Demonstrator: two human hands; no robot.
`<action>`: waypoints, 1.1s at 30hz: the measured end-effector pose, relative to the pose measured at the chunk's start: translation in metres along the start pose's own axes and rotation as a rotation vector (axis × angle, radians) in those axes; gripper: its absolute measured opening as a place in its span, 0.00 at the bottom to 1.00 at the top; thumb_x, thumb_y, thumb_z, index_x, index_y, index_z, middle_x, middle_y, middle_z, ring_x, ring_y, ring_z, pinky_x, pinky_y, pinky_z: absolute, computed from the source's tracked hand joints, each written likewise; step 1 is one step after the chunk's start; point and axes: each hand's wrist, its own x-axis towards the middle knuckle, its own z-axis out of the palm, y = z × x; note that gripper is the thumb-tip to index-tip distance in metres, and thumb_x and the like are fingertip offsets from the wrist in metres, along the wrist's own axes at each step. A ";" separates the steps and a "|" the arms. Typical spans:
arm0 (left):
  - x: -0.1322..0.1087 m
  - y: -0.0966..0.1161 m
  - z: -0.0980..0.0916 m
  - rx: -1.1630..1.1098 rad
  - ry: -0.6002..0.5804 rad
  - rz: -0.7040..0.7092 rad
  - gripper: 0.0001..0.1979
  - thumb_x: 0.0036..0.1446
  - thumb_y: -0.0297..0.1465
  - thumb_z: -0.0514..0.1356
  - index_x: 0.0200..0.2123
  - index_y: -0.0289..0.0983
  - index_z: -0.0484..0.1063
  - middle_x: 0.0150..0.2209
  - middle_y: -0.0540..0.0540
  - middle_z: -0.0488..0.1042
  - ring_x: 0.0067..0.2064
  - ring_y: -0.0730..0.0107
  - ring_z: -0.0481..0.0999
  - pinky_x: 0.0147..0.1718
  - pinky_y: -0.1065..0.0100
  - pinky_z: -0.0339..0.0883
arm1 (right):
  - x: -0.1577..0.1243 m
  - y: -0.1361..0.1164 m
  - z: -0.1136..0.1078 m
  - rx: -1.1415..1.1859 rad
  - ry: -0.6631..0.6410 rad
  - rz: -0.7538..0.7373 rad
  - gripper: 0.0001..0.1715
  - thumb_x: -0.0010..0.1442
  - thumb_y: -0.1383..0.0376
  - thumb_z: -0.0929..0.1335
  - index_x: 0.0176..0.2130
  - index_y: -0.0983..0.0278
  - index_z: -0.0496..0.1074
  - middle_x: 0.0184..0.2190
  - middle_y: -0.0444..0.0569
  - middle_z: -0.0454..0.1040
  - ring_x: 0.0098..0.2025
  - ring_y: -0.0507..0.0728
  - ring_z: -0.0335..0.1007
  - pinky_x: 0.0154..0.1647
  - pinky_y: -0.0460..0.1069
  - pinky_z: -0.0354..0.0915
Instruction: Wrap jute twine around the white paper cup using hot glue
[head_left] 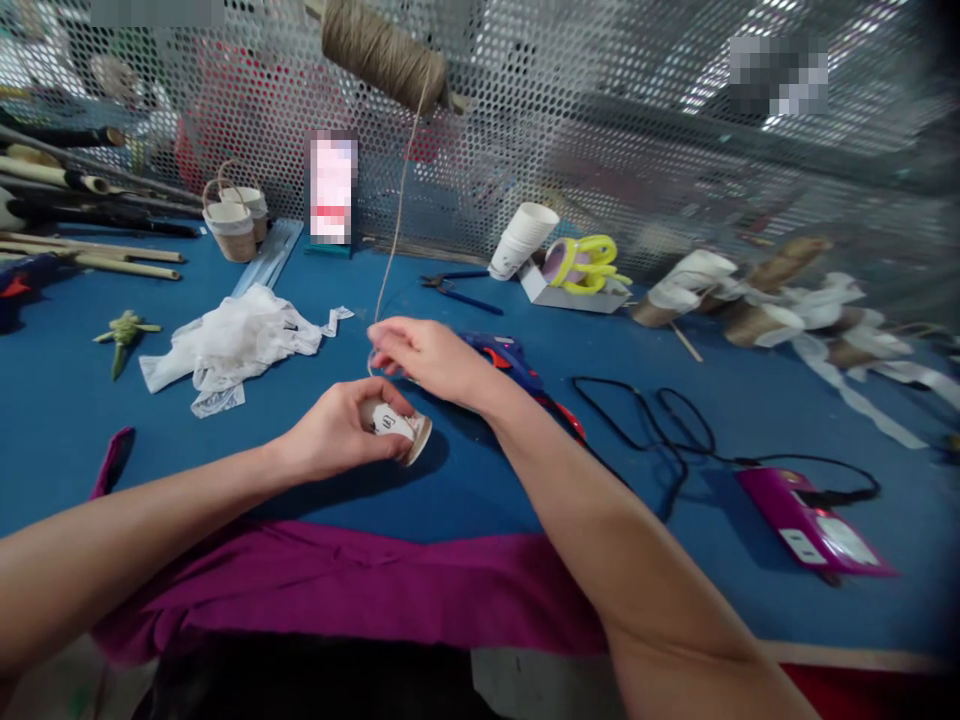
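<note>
My left hand is closed around a small white paper cup with dark print, tipped on its side above the blue table. A brown band shows at the cup's edge on the right. Just above and beyond it, my right hand has its fingers pinched on a thin strand of twine. The strand runs up to a large brown twine spool mounted by the mesh panel. Partly behind my right wrist lies a blue and red glue gun.
Crumpled white cloth strips and two small handled cups are on the left. Pliers, stacked paper cups and yellow-handled scissors sit behind. A black cable leads to a purple power strip at right.
</note>
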 end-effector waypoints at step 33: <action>0.006 0.001 -0.010 0.192 0.076 0.019 0.14 0.40 0.30 0.62 0.33 0.34 0.66 0.26 0.51 0.70 0.20 0.81 0.58 0.18 0.77 0.52 | -0.101 0.029 -0.047 0.252 0.071 0.257 0.10 0.54 0.61 0.67 0.35 0.64 0.72 0.18 0.42 0.70 0.19 0.50 0.65 0.21 0.46 0.64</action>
